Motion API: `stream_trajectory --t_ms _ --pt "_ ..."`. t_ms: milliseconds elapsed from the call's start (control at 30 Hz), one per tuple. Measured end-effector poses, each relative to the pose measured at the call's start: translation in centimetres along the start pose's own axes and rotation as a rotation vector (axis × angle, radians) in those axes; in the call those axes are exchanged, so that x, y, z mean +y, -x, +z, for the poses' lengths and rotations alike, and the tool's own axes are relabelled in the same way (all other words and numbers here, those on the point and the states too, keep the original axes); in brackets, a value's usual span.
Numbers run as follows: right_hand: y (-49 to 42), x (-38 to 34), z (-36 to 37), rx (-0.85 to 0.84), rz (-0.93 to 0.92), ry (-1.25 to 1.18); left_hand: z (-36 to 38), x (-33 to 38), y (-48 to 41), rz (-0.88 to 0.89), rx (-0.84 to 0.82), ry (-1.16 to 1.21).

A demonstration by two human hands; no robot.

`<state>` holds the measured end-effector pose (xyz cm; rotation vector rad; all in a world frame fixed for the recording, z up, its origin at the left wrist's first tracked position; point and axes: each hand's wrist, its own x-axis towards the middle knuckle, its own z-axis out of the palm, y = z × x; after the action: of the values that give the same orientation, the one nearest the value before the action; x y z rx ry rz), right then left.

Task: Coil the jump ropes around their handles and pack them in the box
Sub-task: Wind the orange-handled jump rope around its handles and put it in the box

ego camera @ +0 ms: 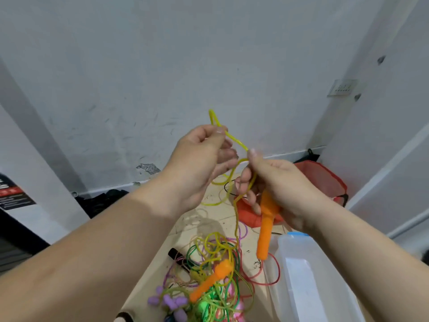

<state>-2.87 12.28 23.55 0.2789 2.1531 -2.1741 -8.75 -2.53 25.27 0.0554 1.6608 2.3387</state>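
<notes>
**A:** What do the hands have hold of?

**B:** The left hand (199,159) is raised and pinches a thin yellow plastic rope (234,141) between thumb and fingers. The right hand (274,182) curls round an orange plastic handle (264,233). Its thumb and forefinger nip the same rope just beside the left.

**A:** And around them?

**B:** The rope drops to a tangle of coloured ropes (216,252) on the tiled floor (185,228). A second orange handle (209,282) lies in the tangle, with purple handles (171,300) toward the floor's near edge. A small black cylinder (176,253) lies at the tangle's left. A clear plastic box (301,275) stands just right of the tangle, partly hidden by the right forearm. A red mesh bag (325,177) sits in the floor's far right corner, partly behind the right hand.
</notes>
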Motion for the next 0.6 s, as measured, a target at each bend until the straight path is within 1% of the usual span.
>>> stream_trajectory --t_ms 33,67,100,200,233,267,300,333,433,533,600 --pt "-0.1 -0.3 0.0 0.048 -0.005 -0.066 -0.3 -0.3 0.0 0.044 0.013 -0.185" --pt "-0.2 -0.6 0.0 0.080 -0.002 -0.135 -0.5 -0.9 0.1 0.087 -0.009 -0.383" --pt "-0.3 -0.9 -0.1 0.091 0.004 -0.212 -0.6 -1.6 0.3 0.099 -0.100 -0.534" --pt "-0.2 -2.0 0.0 0.038 0.016 -0.444 -0.4 -3.4 1.8 -0.036 -0.529 -0.818" --pt "-0.1 -2.3 0.1 0.017 0.023 -0.496 -0.3 -3.9 2.0 -0.016 -0.603 -0.946" --pt "-0.1 -2.5 0.1 0.004 0.026 -0.533 -0.4 -4.3 2.0 0.015 -0.623 -1.065" --pt "-0.1 -2.6 0.0 0.003 0.023 -0.559 -0.5 -4.4 1.9 0.039 -0.601 -1.150" --pt "-0.1 -2.7 -0.1 0.017 0.012 -0.566 -0.7 -4.4 1.6 0.025 -0.564 -1.151" --pt "-0.4 -2.6 -0.7 0.096 -0.019 -0.479 -0.6 -3.7 1.2 -0.086 -0.481 -0.857" --pt "-0.3 -1.7 -1.2 0.114 0.035 -0.255 0.0 -2.8 0.5 -0.054 -0.268 -0.582" --pt "0.0 -0.7 -1.3 0.050 0.078 -0.064 0.3 -1.7 0.2 -0.063 -0.150 -0.336"
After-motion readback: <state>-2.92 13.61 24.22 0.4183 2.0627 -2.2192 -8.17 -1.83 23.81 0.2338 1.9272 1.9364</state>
